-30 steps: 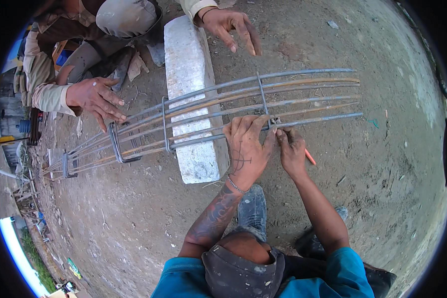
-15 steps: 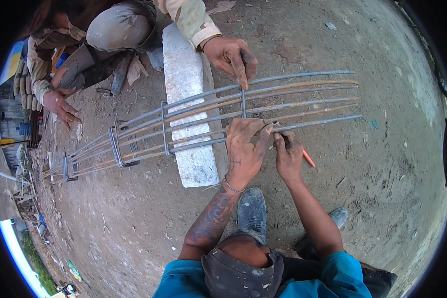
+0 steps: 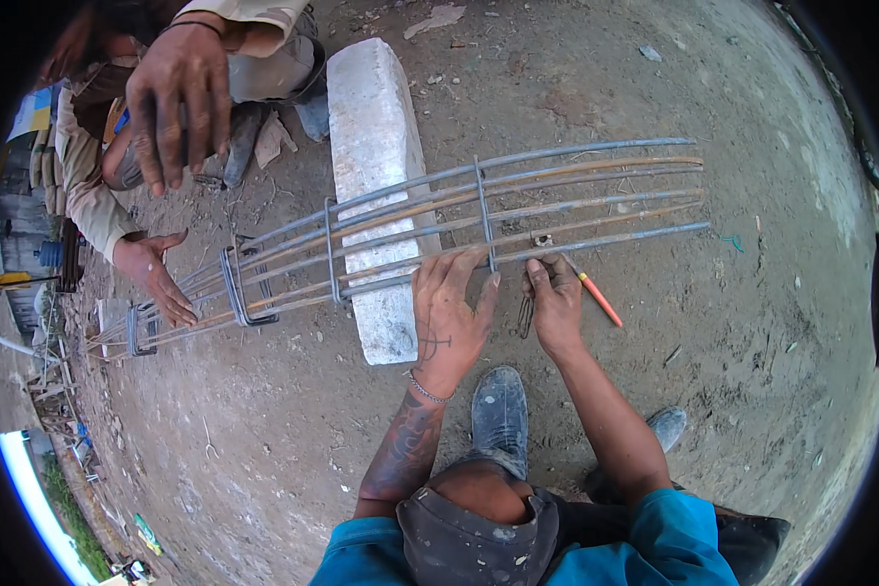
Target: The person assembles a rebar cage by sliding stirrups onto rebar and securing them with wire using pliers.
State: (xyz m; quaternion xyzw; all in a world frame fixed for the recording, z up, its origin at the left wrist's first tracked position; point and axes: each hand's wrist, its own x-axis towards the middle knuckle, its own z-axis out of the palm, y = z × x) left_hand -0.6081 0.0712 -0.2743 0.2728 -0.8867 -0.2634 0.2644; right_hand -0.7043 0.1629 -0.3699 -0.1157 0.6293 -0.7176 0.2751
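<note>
co-worker's hands (image 3: 156, 278) open by cage's left end | rebar cage (image 3: 410, 230) lies across white block (image 3: 376, 195) on dirt ground | left hand (image 3: 449, 313) grip half-open, fingers resting on a stirrup (image 3: 485, 220) and lower bar | right hand (image 3: 554, 303) grip closed on orange-handled tool (image 3: 596, 298), probably pliers, at same bar

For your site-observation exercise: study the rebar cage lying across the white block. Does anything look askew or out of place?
The stirrups near the cage's left end lean and bunch unevenly, whereas the stirrup by the left hand stands upright. The right hand holds an orange-handled tool at the bars. Nothing looks broken.
</note>
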